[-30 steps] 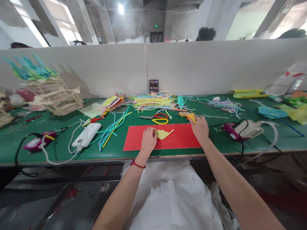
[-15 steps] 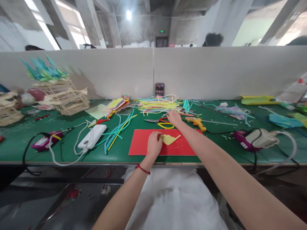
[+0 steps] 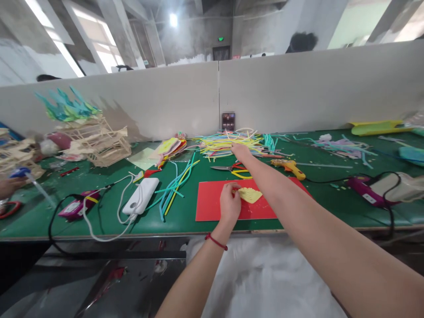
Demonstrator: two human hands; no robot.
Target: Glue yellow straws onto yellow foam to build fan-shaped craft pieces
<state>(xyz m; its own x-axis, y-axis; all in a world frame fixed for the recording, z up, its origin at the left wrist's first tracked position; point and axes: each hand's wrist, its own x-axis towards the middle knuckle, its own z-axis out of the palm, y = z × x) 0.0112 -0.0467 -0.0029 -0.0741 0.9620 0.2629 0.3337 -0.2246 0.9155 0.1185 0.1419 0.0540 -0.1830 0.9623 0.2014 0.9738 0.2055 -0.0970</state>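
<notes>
My left hand (image 3: pixel 230 204) rests on a red board (image 3: pixel 212 207), its thumb and fingers pinched on the left end of a yellow ridged piece (image 3: pixel 251 194) that lies flat there. My right hand (image 3: pixel 241 152) reaches over the board to a pile of thin coloured strips (image 3: pixel 225 143). Its fingers are drawn together at the pile's near edge; what they grip, if anything, is too small to make out. Just below that hand lie scissors (image 3: pixel 243 174) with yellow handles and red-handled pliers (image 3: pixel 228 168), partly overlapping. A yellow glue gun (image 3: pixel 289 167) lies to the right.
Teal, blue and yellow strips (image 3: pixel 175 190) lie left of the board, beside a white power strip (image 3: pixel 141 196) with cables. A wooden-stick model (image 3: pixel 109 145) stands at the left. Another person's hand (image 3: pixel 6 187) holds a blue-ended tool at the far left. A grey partition (image 3: pixel 159 106) closes the back.
The view has turned and tilted a little, so the table things sit further right. Another person's hand has come into view at the left. My right hand has stayed at the strips.
</notes>
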